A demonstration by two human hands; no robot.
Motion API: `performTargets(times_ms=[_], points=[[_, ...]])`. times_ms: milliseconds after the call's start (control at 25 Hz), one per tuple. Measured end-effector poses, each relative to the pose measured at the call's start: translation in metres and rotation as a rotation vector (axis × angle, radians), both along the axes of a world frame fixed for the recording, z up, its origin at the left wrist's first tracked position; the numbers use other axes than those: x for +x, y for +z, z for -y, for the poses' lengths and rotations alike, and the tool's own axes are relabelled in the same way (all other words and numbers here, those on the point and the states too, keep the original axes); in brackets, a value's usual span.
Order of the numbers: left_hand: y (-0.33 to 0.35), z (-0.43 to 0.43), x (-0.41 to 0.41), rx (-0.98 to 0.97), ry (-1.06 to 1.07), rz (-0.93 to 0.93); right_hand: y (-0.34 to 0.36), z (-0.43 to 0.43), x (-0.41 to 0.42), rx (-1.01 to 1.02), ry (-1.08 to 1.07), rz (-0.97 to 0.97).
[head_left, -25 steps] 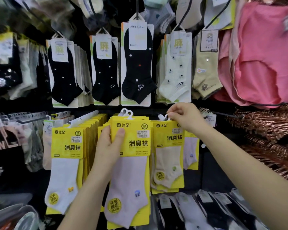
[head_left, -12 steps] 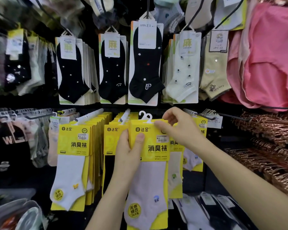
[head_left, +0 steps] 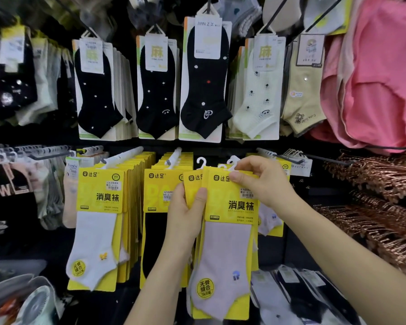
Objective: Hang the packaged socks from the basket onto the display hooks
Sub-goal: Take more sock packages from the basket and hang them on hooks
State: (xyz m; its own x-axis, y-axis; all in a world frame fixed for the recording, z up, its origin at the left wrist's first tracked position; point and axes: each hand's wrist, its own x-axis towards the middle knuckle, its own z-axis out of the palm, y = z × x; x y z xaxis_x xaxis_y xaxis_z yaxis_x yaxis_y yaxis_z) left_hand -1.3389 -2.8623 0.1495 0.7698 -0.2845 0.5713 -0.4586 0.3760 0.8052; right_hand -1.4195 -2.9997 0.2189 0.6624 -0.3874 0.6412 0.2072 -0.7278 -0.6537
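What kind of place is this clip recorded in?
Most likely a sock or clothing shop: packaged socks hang in rows on display hooks, the yellow packs carry barcode price stickers, and pink garments hang on the right.

Dark display wall [head_left: 300,245], pink garments [head_left: 373,78] upper right, copper hangers [head_left: 380,207] below

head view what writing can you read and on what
"达足": top of the held yellow pack
"消臭袜": same pack, and the left hanging pack
"无骨缝合": round sticker low on the held one
"麻": white tag over a black sock
"JIAN Z X": tallest white tag
Barcode labels: too small.
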Motion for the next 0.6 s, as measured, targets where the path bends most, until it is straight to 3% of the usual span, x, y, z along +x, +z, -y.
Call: performTargets(times_ms=[280,600], points=[[-0.002,-0.005,0.010,-0.025,0.106,0.000,-0.009,0.014,-0.005,0.134,-0.052,0.093],[0.001,-0.025,0.024,-0.042,0.196,0.026,-0.003,0.033,0.012,0.224,-0.153,-0.028]])
